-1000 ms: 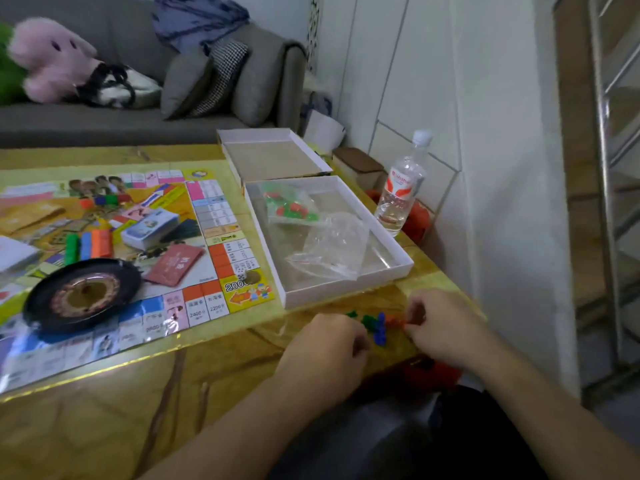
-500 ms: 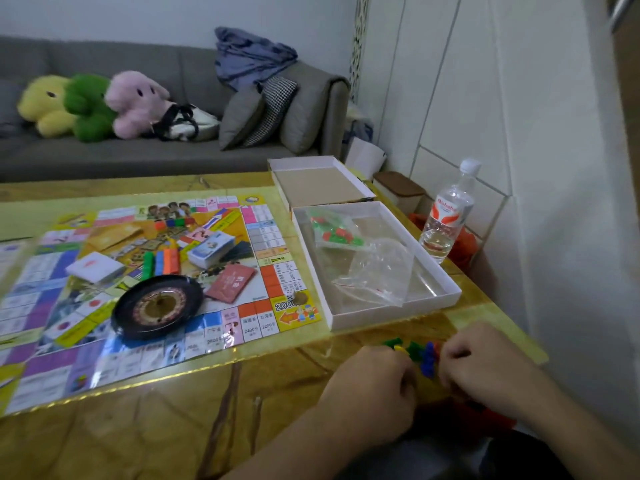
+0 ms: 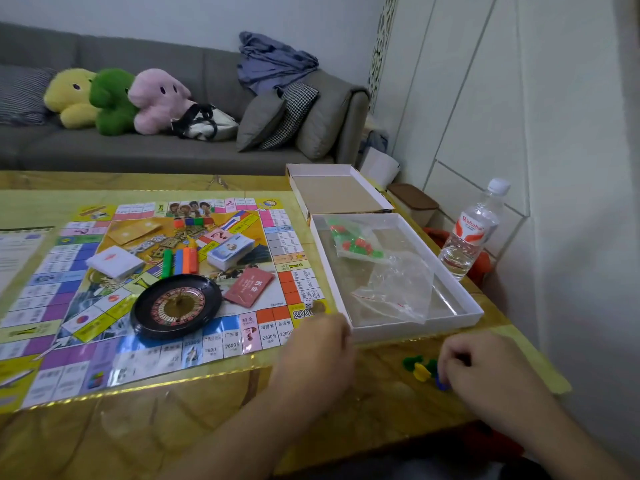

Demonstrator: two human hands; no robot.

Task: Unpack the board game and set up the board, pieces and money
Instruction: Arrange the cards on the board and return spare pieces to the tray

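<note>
Pawns [image 3: 423,369], small green, yellow and blue ones, lie in a clump on the table [image 3: 194,427] just left of my right hand [image 3: 485,372], whose curled fingers touch the blue one; I cannot tell if it holds any. My left hand [image 3: 317,355] sits at the board [image 3: 52,271] near corner, fingers curled, and I cannot tell if it holds a thing. So the right hand is nearer. Moving left to the board looks open. Past the pawns stands the white tray [image 3: 471,311] edge with bags [image 3: 394,289]. Farther left sit the wheel [image 3: 176,306] and cards [image 3: 230,251].
</note>
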